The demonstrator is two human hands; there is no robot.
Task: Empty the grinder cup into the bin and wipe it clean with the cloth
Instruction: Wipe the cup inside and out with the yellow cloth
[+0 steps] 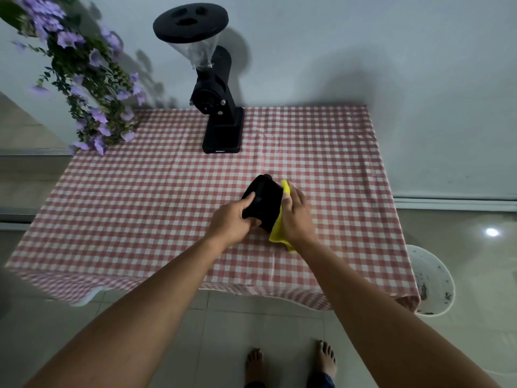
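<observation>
Just right of the frame's centre, the left hand (232, 219) grips the black grinder cup (263, 201), fingers curled over its near side and the thumb on top, holding it tilted just above the tablecloth. The right hand (296, 214) presses a yellow cloth (278, 231) against the cup's right side, palm flat on the fabric and fingers wrapped forward; a corner of the cloth pokes out beyond the fingertips and another hangs down under the wrist onto the table. Both forearms reach in from the bottom of the frame. The table (140, 191) beneath is covered in red-and-white gingham. At its far edge, upper centre of the frame, stands the black coffee grinder (221, 107) with a clear hopper and round lid, well apart from the hands. Purple flowers (89, 79) trail down at upper left. At the lower right, a white bin (432, 278) sits on the tiled floor beside the table's corner, dark specks showing inside it.
</observation>
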